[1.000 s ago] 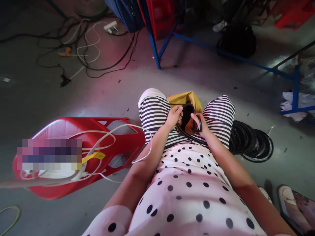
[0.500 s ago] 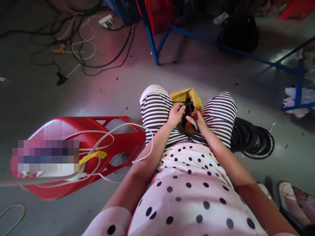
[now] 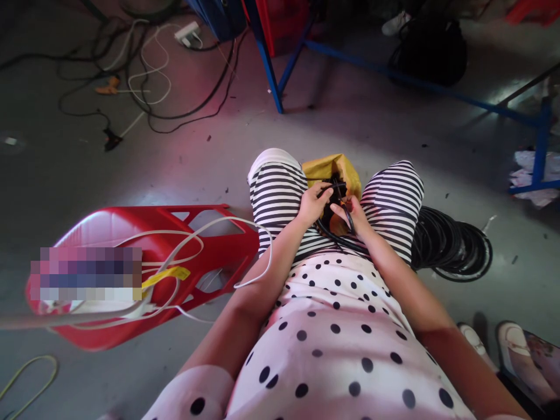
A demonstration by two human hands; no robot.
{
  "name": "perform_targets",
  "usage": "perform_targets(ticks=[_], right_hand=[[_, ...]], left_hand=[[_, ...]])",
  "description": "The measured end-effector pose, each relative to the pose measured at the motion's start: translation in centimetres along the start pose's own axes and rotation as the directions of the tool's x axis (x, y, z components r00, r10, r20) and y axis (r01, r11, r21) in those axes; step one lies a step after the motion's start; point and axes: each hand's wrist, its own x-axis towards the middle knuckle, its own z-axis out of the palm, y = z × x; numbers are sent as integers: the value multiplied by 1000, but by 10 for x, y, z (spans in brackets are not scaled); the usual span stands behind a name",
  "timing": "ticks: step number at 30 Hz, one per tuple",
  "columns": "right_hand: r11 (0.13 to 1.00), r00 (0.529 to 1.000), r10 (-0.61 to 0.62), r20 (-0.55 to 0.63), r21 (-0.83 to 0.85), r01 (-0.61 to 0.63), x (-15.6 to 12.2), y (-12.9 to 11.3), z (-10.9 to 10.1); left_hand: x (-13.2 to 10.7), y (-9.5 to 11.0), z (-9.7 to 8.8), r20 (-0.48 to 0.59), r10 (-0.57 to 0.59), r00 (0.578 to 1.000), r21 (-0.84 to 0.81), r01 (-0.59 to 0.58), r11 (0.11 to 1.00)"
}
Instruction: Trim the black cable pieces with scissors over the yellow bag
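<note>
My left hand [image 3: 314, 204] is closed in a pinch on the end of a black cable [image 3: 336, 240], which loops down across the lap. Close beside it, my right hand [image 3: 355, 217] is curled round a scissors-like tool with a curved black handle [image 3: 349, 219]; its exact kind is hard to make out. The tool's front part lies near the cable end, and whether they touch cannot be told. Below and behind both hands, a yellow bag [image 3: 350, 170] gapes between the knees, with dark pieces inside it.
On the left, a red plastic stool [image 3: 175, 216] bears white cables and a yellow tag. Coiled black cable [image 3: 459, 245] lies to the right on the floor. A blue metal frame [image 3: 269, 67] stands ahead. Loose cords and a white power strip [image 3: 189, 34] lie upper left. Another person's shoe [image 3: 513, 338] shows lower right.
Both hands stay nearly in place over the yellow bag. The fingers of the left hand have shifted slightly on the black cable end. The camera view has moved a little.
</note>
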Motion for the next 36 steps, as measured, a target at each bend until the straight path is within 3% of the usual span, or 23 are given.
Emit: perform_targets(ticks=[9, 23, 36], right_hand=[[1000, 1000, -2, 13, 3, 2, 2, 4, 0], [997, 1000, 17, 11, -78, -16, 1, 3, -1], [996, 1000, 12, 16, -86, -11, 2, 5, 0]], left_hand=[[5, -10, 1, -19, 107, 994, 32, -106, 994], [4, -7, -2, 5, 106, 994, 135, -106, 985], [4, -10, 0, -13, 69, 998, 34, -68, 997]])
